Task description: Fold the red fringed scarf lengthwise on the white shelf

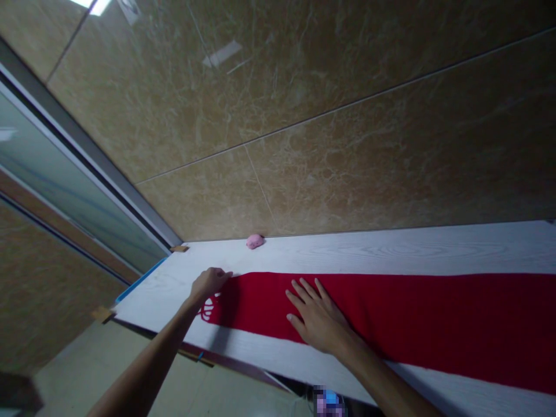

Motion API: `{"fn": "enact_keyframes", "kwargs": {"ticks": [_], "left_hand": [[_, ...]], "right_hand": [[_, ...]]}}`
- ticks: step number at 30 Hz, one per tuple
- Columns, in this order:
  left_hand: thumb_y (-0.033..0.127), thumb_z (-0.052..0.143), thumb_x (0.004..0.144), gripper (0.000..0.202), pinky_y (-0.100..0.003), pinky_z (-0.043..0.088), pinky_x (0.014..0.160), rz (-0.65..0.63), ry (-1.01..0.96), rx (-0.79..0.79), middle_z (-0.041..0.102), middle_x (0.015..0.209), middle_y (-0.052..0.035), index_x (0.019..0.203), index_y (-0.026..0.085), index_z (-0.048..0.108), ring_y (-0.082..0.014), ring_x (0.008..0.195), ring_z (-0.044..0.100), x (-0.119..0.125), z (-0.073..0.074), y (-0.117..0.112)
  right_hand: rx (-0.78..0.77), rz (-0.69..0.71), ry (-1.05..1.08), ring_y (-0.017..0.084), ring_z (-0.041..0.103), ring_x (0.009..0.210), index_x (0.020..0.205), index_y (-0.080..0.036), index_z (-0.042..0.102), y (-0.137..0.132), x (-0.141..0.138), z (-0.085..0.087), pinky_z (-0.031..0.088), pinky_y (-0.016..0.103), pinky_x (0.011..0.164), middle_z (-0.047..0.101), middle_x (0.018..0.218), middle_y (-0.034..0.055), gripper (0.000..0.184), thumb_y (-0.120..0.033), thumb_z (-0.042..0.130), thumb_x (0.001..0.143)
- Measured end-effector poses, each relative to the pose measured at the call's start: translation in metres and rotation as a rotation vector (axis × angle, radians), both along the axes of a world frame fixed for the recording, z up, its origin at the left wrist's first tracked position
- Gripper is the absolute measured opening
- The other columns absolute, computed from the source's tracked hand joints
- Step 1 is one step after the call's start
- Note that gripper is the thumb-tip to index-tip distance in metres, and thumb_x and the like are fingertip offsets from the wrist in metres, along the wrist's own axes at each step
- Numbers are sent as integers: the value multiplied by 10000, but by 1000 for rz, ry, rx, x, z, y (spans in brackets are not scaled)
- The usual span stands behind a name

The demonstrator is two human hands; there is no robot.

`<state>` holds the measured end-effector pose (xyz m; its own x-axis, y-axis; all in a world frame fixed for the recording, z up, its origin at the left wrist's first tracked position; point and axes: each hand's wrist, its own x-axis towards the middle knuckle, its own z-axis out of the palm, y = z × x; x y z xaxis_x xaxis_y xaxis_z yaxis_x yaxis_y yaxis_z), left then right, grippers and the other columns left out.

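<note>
A long red scarf (412,318) with a fringed left end lies spread along a white wood-grain tabletop (165,278). At its upper left corner, my left hand (211,282) is closed in a pinch on the scarf's edge. Some of the fringe (207,310) shows loose below that hand, and the rest is hidden behind it. My right hand (317,318) rests palm down on the scarf farther right, fingers spread. The scarf runs out of the picture on the right.
A small pink object (255,241) sits by the marbled tile wall (347,162) at the table's back edge. Small brown blocks (179,249) and a blue strip (141,280) are at the left end. Past the front edge is the pale floor (104,353).
</note>
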<state>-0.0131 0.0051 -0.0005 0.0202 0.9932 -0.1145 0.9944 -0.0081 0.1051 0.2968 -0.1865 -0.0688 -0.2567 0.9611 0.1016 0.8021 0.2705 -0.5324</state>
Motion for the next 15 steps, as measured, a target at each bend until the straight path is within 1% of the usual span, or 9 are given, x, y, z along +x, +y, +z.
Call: {"fn": "enact_keyframes", "kwargs": {"ticks": [2,4,6,8,10,12,13,15], "left_hand": [[521,533,939,394,-270,472,652,-23,-53,5,777,847,-72,921,205,767,-243,816,728,4,-6,-9],[517,532,944,401,-252,487,648,-40,-97,11,781,886,-66,992,188,757,-226,819,730,5,-11,-15],[535,528,947,434,-269,507,666,-41,-107,43,781,952,-95,1047,168,737,-239,836,728,6,-14,-18],[507,505,963,436,-314,528,747,-54,-88,96,766,1061,-141,1108,154,716,-272,918,720,7,-13,-19],[438,479,980,407,-355,519,885,-127,-68,126,732,1195,-165,1172,157,703,-288,1042,694,12,-11,-17],[404,515,969,377,-342,483,991,-254,-66,99,706,1288,-136,1216,189,701,-268,1131,668,21,-6,-13],[413,570,944,372,-320,477,1000,-319,-66,67,712,1287,-109,1227,211,703,-254,1132,670,26,-4,-10],[431,705,848,405,-290,500,923,-408,-52,-6,753,1179,-64,1204,240,714,-238,1044,699,35,0,-5]], "right_hand": [[4,-1,1,277,156,1605,1593,-200,430,0,0,0,-11,571,1299,270,1694,100,620,-509,413,1055],[9,-2,2,278,164,1603,1591,-198,434,0,0,0,-10,569,1300,273,1693,103,620,-508,410,1055],[8,-3,6,281,170,1602,1589,-197,438,-1,0,1,-6,571,1300,276,1692,104,620,-509,410,1054],[8,-5,13,284,174,1601,1585,-196,445,-1,1,1,-3,571,1300,283,1691,104,618,-507,414,1052],[9,-4,20,286,175,1601,1584,-195,449,-1,1,1,1,569,1301,285,1691,104,618,-506,419,1050],[10,-1,26,288,171,1601,1586,-194,445,-1,1,0,-2,571,1301,280,1692,105,622,-508,420,1050],[9,-2,28,289,169,1602,1587,-195,444,-1,1,0,-5,572,1300,278,1693,105,623,-509,420,1050],[12,-4,31,288,171,1602,1587,-197,443,0,1,-1,-9,572,1300,283,1690,105,621,-509,422,1050]]}}
